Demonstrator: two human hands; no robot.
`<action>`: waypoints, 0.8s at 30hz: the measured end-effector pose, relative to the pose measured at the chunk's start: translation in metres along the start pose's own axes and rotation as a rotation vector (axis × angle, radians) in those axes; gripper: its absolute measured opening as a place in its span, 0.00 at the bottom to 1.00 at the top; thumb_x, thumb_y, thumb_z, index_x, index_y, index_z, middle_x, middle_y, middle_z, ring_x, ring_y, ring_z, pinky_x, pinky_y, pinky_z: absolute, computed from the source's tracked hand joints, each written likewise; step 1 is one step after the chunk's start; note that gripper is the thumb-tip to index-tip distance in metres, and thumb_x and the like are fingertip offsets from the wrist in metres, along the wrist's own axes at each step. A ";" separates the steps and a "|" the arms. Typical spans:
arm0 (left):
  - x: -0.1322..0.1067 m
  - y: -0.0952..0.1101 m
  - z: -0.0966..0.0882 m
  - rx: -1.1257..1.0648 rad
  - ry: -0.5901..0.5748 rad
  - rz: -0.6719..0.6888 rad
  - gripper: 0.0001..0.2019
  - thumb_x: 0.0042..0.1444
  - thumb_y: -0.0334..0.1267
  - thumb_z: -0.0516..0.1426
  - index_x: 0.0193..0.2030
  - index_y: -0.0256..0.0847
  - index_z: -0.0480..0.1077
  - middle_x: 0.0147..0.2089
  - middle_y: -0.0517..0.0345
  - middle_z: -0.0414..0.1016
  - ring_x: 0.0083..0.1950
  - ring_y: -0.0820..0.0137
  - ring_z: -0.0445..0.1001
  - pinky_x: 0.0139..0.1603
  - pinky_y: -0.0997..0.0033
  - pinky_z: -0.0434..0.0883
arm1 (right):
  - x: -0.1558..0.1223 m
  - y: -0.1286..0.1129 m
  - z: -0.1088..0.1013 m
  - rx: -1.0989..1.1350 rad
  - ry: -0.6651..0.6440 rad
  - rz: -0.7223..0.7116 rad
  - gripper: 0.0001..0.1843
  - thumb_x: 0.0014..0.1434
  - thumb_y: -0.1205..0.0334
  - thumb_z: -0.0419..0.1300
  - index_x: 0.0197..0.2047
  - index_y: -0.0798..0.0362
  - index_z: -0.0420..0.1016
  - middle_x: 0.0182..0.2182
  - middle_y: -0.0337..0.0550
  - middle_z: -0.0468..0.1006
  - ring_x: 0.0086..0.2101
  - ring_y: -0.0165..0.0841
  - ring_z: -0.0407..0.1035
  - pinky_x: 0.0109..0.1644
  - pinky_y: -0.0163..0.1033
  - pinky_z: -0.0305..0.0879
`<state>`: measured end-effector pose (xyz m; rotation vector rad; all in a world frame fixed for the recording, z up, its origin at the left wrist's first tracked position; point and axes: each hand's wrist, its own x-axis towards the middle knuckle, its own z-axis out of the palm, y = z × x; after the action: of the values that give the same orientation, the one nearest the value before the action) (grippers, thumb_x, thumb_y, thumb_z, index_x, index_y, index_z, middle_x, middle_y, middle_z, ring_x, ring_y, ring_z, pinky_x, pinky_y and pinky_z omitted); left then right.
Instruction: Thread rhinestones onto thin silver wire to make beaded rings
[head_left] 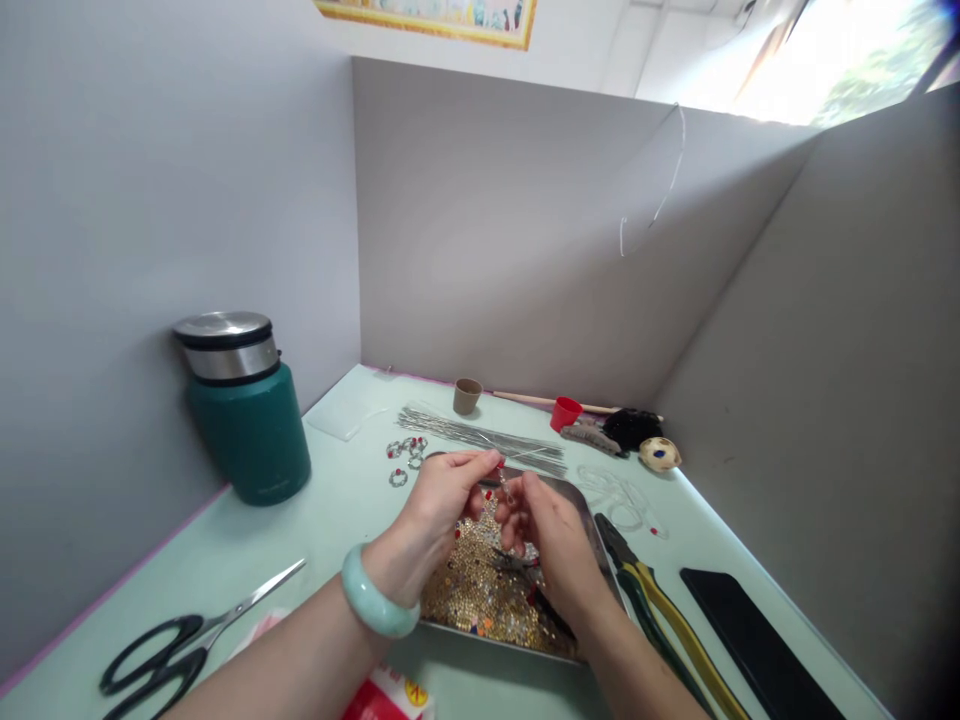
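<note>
Over the tray, my left hand (454, 492), with a pale green bangle at the wrist, pinches a short beaded strand (504, 482) between thumb and forefinger. The strand has a red bead near its top and clear beads below. Thin wire ends stick out above the fingertips. My right hand (553, 525) is closed with curled fingers at the strand's lower end. Under both hands lies a metal tray (589, 500) of gold beads (480, 570), with some red ones among them. Small pliers (516, 562) show beneath my right hand; whether they rest in the tray or against the palm is unclear.
Finished-looking beaded rings (398, 478) and a bundle of thin wires (480, 437) lie behind the tray. Scissors (225, 625) and a green flask (247, 430) are left. Large pliers (667, 610), a black phone-like slab (757, 640), clear cord (619, 500) and a red cup (565, 413) are right.
</note>
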<state>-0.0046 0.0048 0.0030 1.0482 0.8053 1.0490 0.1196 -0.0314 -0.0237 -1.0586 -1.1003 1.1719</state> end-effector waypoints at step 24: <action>-0.003 0.003 0.000 -0.089 -0.199 -0.023 0.12 0.52 0.43 0.59 0.34 0.34 0.72 0.15 0.66 0.58 0.18 0.77 0.59 0.20 0.75 0.59 | 0.000 0.011 -0.001 -0.145 -0.103 -0.078 0.18 0.62 0.50 0.51 0.29 0.55 0.67 0.21 0.34 0.66 0.16 0.22 0.60 0.19 0.29 0.55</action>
<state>-0.0059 0.0026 0.0059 1.0467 0.6035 0.9364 0.1188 -0.0304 -0.0346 -1.0655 -1.3119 1.1081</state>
